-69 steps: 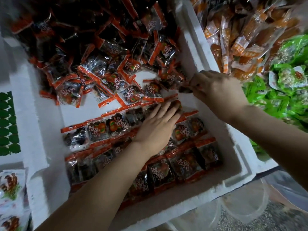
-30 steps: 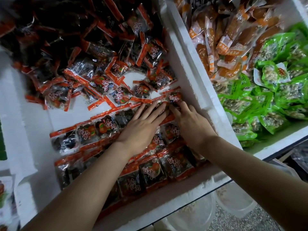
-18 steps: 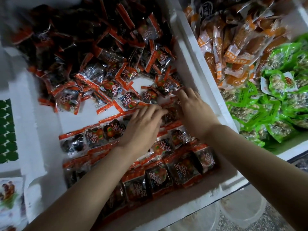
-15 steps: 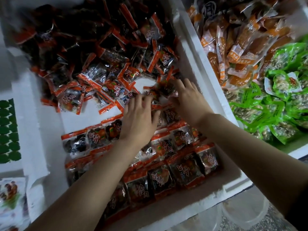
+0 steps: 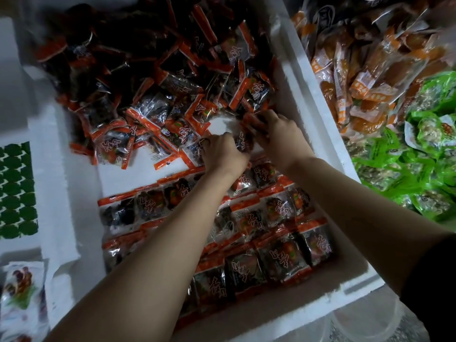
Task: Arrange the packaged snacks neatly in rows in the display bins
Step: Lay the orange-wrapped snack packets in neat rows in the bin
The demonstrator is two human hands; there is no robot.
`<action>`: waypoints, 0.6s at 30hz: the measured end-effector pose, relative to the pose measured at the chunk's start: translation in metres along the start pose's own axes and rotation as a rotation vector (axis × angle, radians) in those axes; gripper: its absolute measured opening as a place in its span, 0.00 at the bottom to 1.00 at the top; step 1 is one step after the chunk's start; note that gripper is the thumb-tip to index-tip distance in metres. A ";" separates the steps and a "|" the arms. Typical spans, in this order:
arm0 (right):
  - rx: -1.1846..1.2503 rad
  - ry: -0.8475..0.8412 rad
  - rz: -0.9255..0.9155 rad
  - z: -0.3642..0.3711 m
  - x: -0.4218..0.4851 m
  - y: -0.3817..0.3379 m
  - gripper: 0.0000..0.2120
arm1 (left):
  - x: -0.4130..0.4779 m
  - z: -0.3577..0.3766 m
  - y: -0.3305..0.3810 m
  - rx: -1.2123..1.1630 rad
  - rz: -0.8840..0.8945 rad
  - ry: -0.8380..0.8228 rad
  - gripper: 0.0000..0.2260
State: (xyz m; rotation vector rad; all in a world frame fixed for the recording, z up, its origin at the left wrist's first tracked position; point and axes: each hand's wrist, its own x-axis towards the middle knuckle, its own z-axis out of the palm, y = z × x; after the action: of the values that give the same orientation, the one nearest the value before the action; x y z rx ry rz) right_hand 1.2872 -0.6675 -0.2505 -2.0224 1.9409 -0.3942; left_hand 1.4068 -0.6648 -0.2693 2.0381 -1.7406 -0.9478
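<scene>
Packets [image 5: 243,141] gripped in curled left hand [image 5: 222,154] and right hand [image 5: 278,137] at the edge of the loose heap [image 5: 160,95], nearest tidy row [image 5: 153,201] running crosswise just behind, beneath both wrists.

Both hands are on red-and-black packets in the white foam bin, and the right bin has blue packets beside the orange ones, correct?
Not blue: the head view shows green packets beside the orange packets. The left hand and right hand are on red-and-black packets in the white foam bin.
</scene>
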 end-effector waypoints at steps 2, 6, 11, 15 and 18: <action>0.056 0.039 -0.004 -0.005 0.000 0.000 0.12 | -0.002 0.000 0.003 -0.106 -0.007 -0.011 0.22; 0.195 0.173 -0.040 -0.022 -0.012 -0.006 0.09 | -0.017 -0.011 0.006 -0.344 0.075 0.059 0.15; 0.303 0.235 -0.193 -0.033 -0.053 -0.020 0.12 | -0.056 -0.035 -0.002 -0.772 -0.011 -0.011 0.07; 0.233 0.136 -0.300 -0.025 -0.082 -0.030 0.17 | -0.086 -0.036 -0.013 -0.990 -0.140 -0.115 0.13; 0.254 -0.027 -0.345 -0.014 -0.101 -0.036 0.22 | -0.100 -0.041 -0.018 -1.210 -0.244 -0.064 0.15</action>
State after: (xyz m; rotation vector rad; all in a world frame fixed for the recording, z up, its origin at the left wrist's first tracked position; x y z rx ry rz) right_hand 1.3095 -0.5654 -0.2215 -2.1725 1.4381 -0.6527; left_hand 1.4425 -0.5732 -0.2213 1.3566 -0.5638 -1.5953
